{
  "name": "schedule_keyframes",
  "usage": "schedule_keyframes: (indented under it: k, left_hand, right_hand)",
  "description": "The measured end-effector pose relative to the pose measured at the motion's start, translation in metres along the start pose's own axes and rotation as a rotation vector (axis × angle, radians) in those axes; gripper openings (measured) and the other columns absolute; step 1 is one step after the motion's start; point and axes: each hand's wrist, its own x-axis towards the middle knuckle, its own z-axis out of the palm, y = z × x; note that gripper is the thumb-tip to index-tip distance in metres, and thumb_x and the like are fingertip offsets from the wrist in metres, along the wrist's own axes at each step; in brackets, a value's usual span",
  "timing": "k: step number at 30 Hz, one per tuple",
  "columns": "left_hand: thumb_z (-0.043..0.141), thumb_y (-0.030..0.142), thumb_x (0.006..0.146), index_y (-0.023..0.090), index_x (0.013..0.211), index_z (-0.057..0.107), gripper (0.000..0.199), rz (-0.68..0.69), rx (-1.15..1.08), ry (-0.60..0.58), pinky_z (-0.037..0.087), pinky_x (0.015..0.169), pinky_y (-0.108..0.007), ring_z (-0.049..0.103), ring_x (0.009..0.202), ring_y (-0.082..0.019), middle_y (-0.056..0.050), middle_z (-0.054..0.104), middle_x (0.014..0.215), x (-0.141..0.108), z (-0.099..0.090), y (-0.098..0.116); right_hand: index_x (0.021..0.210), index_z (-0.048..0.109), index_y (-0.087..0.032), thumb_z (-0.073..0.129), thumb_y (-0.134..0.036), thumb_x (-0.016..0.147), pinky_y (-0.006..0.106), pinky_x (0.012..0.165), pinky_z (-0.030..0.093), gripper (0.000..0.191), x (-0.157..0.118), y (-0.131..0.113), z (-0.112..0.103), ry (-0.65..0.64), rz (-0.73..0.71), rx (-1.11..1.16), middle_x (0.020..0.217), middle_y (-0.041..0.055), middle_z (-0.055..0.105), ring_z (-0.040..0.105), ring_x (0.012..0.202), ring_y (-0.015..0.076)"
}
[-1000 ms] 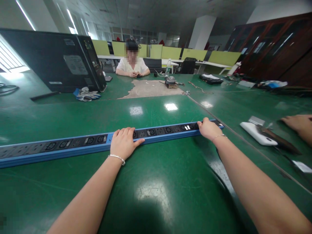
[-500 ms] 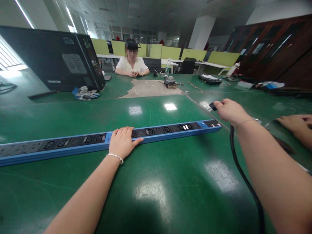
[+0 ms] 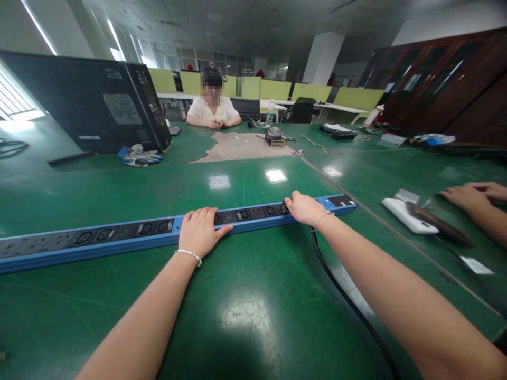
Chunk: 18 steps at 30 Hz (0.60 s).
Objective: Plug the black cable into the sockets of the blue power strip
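A long blue power strip [image 3: 134, 244] with black socket faces lies across the green table, its right end a little farther from me. My left hand [image 3: 201, 230] is laid over its middle, fingers curled across the top to the far edge and thumb along the near side. Farther right, my right hand [image 3: 304, 209] grips a black plug [image 3: 284, 206] at the strip's sockets. The plug's prongs are hidden, so I cannot tell how deep it sits. Its black cable [image 3: 336, 282] hangs below my wrist and runs toward the lower right.
Another person's hands [image 3: 469, 196] rest on the table at right, near a white phone-like object [image 3: 410, 215]. Opposite sits a person in a white top [image 3: 214, 112]. A black computer case [image 3: 99, 100], gloves [image 3: 139, 156] and a bottle [image 3: 270, 113] stand or lie farther back.
My right hand has carried the plug left and down from above the strip's right end onto its sockets. The cable moved along. My left hand has stayed on the strip.
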Motion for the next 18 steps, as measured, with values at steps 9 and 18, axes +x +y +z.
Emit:
schedule_keyframes:
  k: [9,18]
  left_hand:
    - [0.039,0.063,0.080,0.014,0.116,0.052,0.062,0.006,-0.009,0.028,0.033,0.095,-0.044,0.051,0.110,-0.029,-0.014,0.060,0.115,0.000,0.002,0.000]
    - [0.039,0.063,0.080,0.014,0.115,0.053,0.062,0.008,-0.006,0.039,0.033,0.095,-0.044,0.052,0.108,-0.029,-0.014,0.060,0.114,0.000,0.003,-0.001]
  right_hand:
    - [0.104,0.049,-0.007,0.026,-0.036,0.090,0.036,0.082,0.043,0.039,0.012,-0.007,0.007,-0.042,0.016,-0.029,0.102,0.0238,0.062,0.060,0.099,0.0291]
    - [0.106,0.043,-0.011,0.025,-0.035,0.089,0.042,0.074,0.045,0.035,-0.005,-0.021,0.020,0.073,0.049,-0.026,0.092,0.0206,0.064,0.063,0.088,0.0314]
